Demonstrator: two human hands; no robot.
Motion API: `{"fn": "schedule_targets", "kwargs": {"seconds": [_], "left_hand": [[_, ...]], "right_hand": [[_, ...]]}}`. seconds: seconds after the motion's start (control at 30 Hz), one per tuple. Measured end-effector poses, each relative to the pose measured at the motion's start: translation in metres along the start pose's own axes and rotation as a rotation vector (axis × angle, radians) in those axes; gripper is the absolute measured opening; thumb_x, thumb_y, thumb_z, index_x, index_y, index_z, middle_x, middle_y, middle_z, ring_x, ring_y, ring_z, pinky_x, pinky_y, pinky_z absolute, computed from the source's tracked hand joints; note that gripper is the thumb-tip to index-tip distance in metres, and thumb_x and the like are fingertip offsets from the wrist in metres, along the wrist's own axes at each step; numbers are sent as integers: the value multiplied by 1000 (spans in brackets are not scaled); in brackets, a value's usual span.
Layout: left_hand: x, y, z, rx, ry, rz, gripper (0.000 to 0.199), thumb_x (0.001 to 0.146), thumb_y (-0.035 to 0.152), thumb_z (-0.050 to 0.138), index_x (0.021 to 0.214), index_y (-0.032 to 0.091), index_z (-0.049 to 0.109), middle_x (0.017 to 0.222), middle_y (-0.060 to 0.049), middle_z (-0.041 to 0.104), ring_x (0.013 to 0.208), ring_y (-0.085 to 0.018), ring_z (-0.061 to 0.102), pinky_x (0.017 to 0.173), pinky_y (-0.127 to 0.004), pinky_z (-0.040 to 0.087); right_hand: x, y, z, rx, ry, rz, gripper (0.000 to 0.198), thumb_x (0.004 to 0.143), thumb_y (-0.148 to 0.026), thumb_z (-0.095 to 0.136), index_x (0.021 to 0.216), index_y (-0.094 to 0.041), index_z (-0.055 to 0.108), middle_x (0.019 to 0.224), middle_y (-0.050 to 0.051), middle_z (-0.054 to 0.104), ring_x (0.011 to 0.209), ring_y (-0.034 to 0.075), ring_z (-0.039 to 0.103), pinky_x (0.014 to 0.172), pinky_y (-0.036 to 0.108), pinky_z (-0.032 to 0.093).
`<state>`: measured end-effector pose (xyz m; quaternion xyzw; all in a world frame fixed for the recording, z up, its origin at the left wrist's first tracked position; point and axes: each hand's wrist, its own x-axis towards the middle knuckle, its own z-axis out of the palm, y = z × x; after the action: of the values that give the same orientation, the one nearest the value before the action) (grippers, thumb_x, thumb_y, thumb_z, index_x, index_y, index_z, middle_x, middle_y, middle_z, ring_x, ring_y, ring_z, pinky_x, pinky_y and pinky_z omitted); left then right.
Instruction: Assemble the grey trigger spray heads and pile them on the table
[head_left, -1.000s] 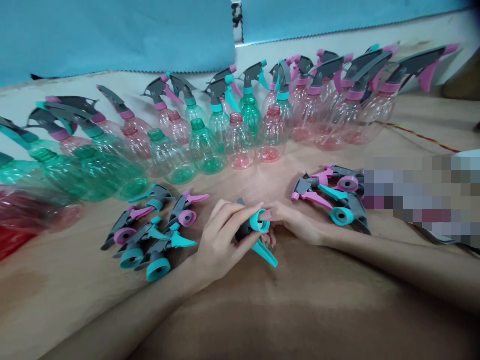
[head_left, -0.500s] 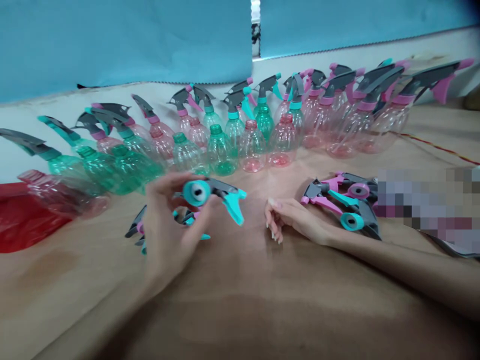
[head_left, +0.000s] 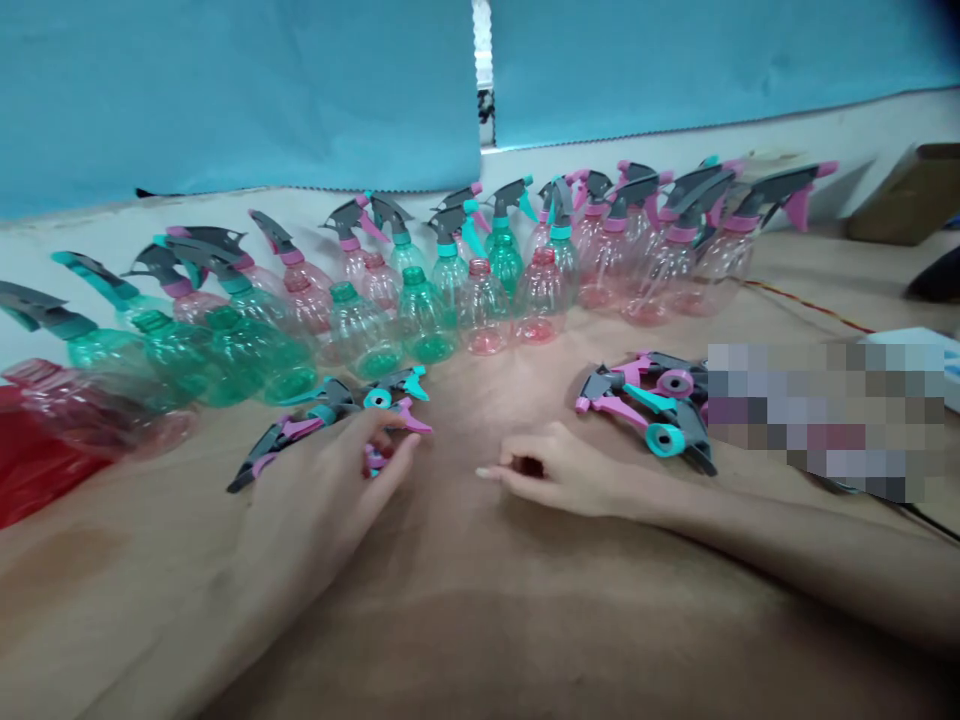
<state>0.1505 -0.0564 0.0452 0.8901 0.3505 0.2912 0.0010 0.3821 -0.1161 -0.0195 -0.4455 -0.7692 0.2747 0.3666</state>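
Note:
My left hand (head_left: pixel 330 490) is low over several loose spray heads, its thumb and forefinger apart. Pink parts of a spray head show in the gap between them; I see no grip on it. Just beyond the fingertips lies a grey spray head with a turquoise collar (head_left: pixel 379 398). More grey, pink and turquoise heads (head_left: pixel 330 400) lie around it, partly hidden by the hand. My right hand (head_left: pixel 570 475) rests at the table's middle, fingers curled in and thumb close to them, with nothing visible inside. Another group of spray heads (head_left: pixel 666 440) lies beyond it.
Clear green and pink bottles (head_left: pixel 487 310) stand along the wall, several with spray heads fitted, others with bare necks. At the far left lies a red plastic bag (head_left: pixel 37 480). A twisted cable (head_left: pixel 810 305) runs right, past a blurred-out patch and a white object (head_left: pixel 911 355).
My left hand has let go of the turquoise-collared spray head, which now lies among the others, and has drawn back lower. My right hand's fingers have curled in. The view has shifted right.

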Motion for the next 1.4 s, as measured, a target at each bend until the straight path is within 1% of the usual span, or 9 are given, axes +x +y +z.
{"fn": "schedule_targets", "kwargs": {"seconds": [0.07,0.17,0.33,0.47,0.67,0.77,0.93,1.23,1.4], "left_hand": [[11,13,14,92,-145,-17,14,85,34,60,93,22,64,68,0,67,56,-19,61,46,-25,36],[27,35,37,18,-301,47,11,87,25,56,93,19,63,83,-4,69,76,-22,65,64,-31,48],[54,71,82,-120,-312,214,21,85,23,58,104,14,60,102,-10,64,91,-25,62,76,-40,52],[79,95,115,-203,-348,388,34,88,27,57,121,18,54,126,-7,57,118,-21,52,99,-36,44],[96,100,145,-215,-363,478,35,97,28,43,129,15,48,135,-8,53,127,-19,47,106,-37,37],[89,87,139,-176,-335,442,31,98,25,40,125,15,50,129,-8,57,121,-19,51,102,-36,40],[69,54,107,-43,-290,297,19,94,26,48,99,13,60,98,-8,65,96,-25,58,86,-42,43],[46,20,69,-39,-385,219,23,82,29,67,104,21,65,108,-7,59,104,-26,51,87,-42,43],[33,22,67,-201,-255,268,29,85,28,65,114,23,60,114,-5,65,104,-24,52,88,-44,45]], "right_hand": [[-5,-1,4,-123,-9,-107,32,90,-34,49,62,-18,51,56,-3,49,52,9,39,53,26,28],[-14,-2,8,-251,-16,-225,31,90,-30,48,62,-18,55,59,0,55,56,11,43,56,28,30],[-29,-5,9,-375,-1,-330,33,90,-28,45,63,-18,60,54,0,57,50,11,42,52,28,31],[-31,-6,7,-402,23,-351,35,90,-29,45,60,-17,59,49,-1,54,46,11,42,47,28,30],[-29,-4,6,-385,54,-355,34,91,-29,44,61,-19,57,53,-1,57,49,10,47,48,27,31],[-31,-5,5,-367,92,-331,32,90,-30,46,61,-19,55,52,-2,55,47,10,45,46,27,30],[-31,-9,2,-310,163,-263,31,89,-29,48,60,-19,51,54,-2,53,50,10,46,50,27,32],[-25,-8,-16,-130,321,123,14,91,-30,50,82,-20,55,73,1,60,63,13,53,57,27,40],[-21,3,-16,30,308,243,14,91,-33,51,89,-20,55,82,2,62,69,14,56,62,27,44]]}}
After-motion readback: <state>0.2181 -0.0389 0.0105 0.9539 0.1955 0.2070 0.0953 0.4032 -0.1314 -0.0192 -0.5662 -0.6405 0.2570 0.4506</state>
